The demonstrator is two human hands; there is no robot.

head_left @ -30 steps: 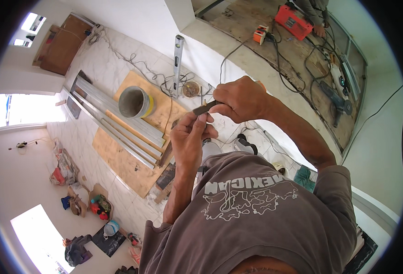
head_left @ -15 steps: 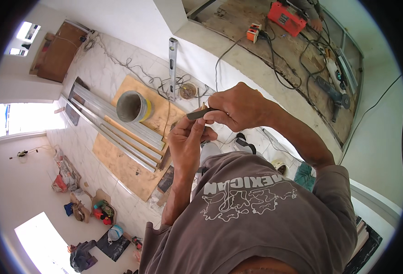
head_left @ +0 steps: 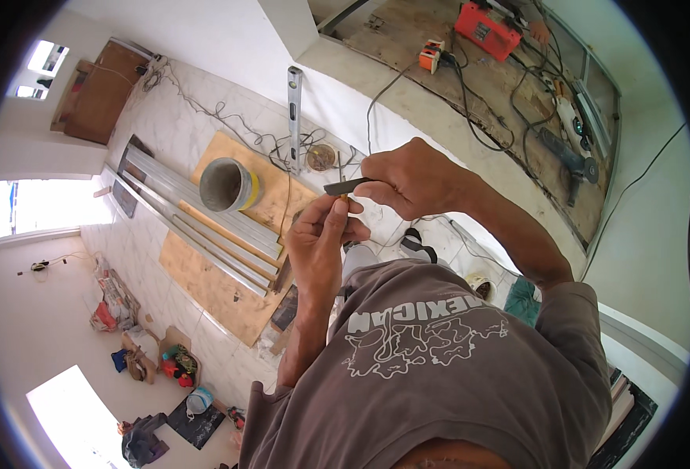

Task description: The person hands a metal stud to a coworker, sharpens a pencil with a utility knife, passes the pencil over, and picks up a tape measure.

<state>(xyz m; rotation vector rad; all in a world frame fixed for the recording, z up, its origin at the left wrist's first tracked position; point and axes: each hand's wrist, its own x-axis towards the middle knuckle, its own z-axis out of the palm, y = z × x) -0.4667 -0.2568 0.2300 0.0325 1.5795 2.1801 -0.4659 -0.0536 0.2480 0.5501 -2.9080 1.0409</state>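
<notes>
Near the middle of the head view, my right hand (head_left: 411,178) is closed on a dark, flat blade-like piece (head_left: 338,187), its thin end sticking out leftward. Just below it, my left hand (head_left: 321,238) pinches a short, thin, yellowish stick (head_left: 345,201), apparently pencil-like, between thumb and fingers. The dark piece crosses at the upper end of the stick; I cannot tell if they touch. My fingers hide most of both items.
Below are metal profiles (head_left: 204,237) on plywood (head_left: 227,313), a bucket (head_left: 220,184), an upright level (head_left: 295,117) and cables. A raised ledge holds a red machine (head_left: 487,30), an angle grinder (head_left: 573,164) and another person's hand (head_left: 539,33). Clothing and bags (head_left: 141,352) lie lower left.
The dark piece has shifted and tilted slightly over the stick, and less of the stick shows above it. Both hands keep their grips. The view has shifted slightly.
</notes>
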